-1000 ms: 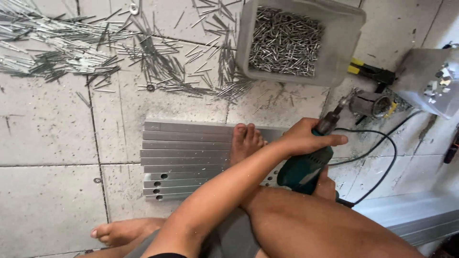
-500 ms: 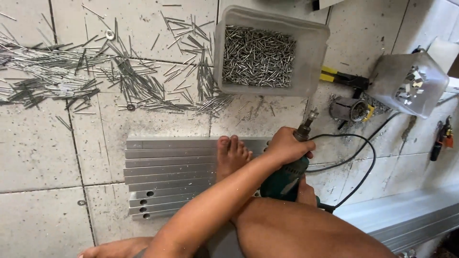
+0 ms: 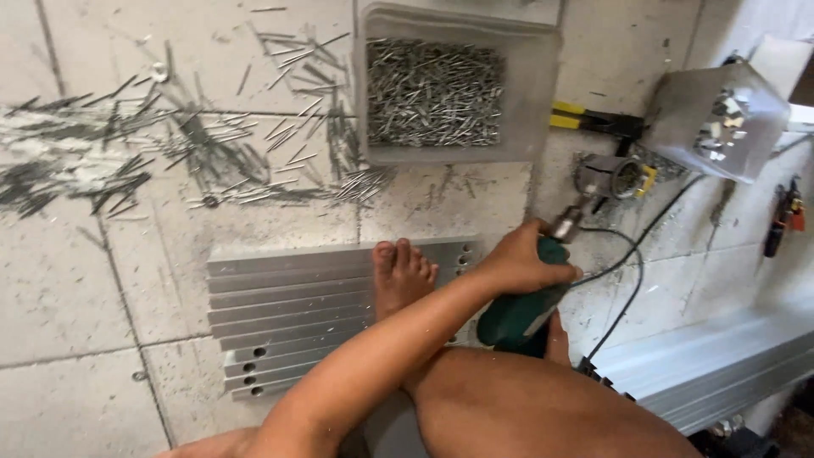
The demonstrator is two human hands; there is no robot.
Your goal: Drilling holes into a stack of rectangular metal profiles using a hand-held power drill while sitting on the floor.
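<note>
Nails fill the big see-through tub (image 3: 458, 89) at the top of the floor (image 3: 76, 280). More nails (image 3: 212, 161) lie loose on the tiles to its left. A smaller clear box (image 3: 721, 119) on the right holds some little metal bits, but they are too small for me to tell what they are. One hand (image 3: 517, 259) is wrapped tight around my green drill (image 3: 521, 309), just right of the flat metal bars (image 3: 288, 314). I cannot tell which hand it is, and my other hand is out of the picture. My bare foot (image 3: 403, 276) rests on the bars. My arm and leg hide the near ends of the bars. The drill's black cord (image 3: 632, 271) runs off to the right.
</note>
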